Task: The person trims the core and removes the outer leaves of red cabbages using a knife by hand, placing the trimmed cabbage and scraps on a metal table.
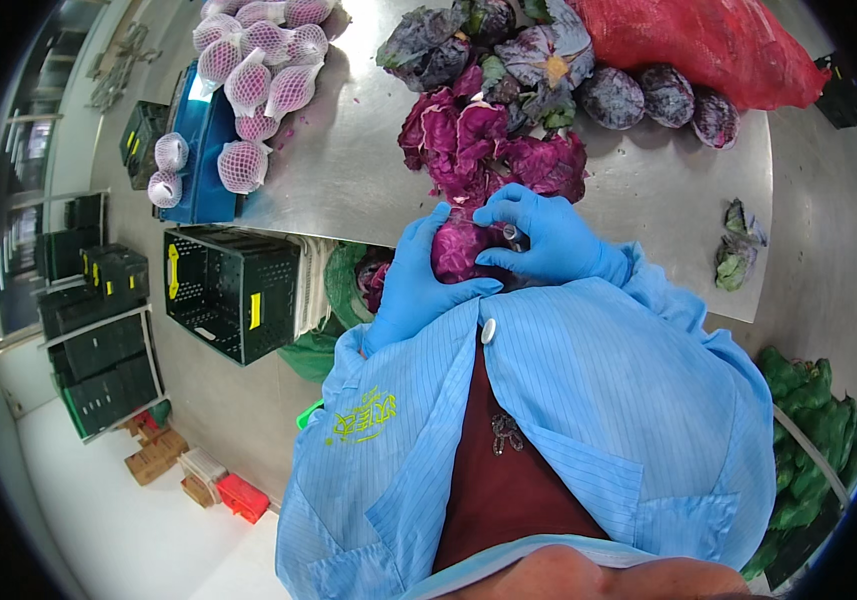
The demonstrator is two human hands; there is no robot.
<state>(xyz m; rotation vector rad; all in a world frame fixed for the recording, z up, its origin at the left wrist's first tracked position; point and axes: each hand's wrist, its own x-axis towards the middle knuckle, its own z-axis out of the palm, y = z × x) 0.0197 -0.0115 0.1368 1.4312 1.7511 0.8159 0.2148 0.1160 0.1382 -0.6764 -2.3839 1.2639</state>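
A purple cabbage head (457, 244) is held close to the chest at the edge of a stainless steel table (323, 187). My left hand (417, 277), in a blue glove, cups its left side with thumb and fingers. My right hand (544, 236), gloved too, has its fingertips at the cabbage's right side and holds a small tool (514, 236) whose round end shows; its kind is unclear. Stripped purple leaves (466, 139) are piled just beyond. Behind them lie dark untrimmed cabbages (428, 49), with three more heads (612, 97) to the right.
Net-wrapped cabbages (248, 82) fill the table's far left, some on a blue box (203, 150). A red mesh sack (698, 45) lies far right. Loose leaves (740, 247) rest near the right edge. A dark crate (233, 292) and green mesh bag (346, 285) stand below left.
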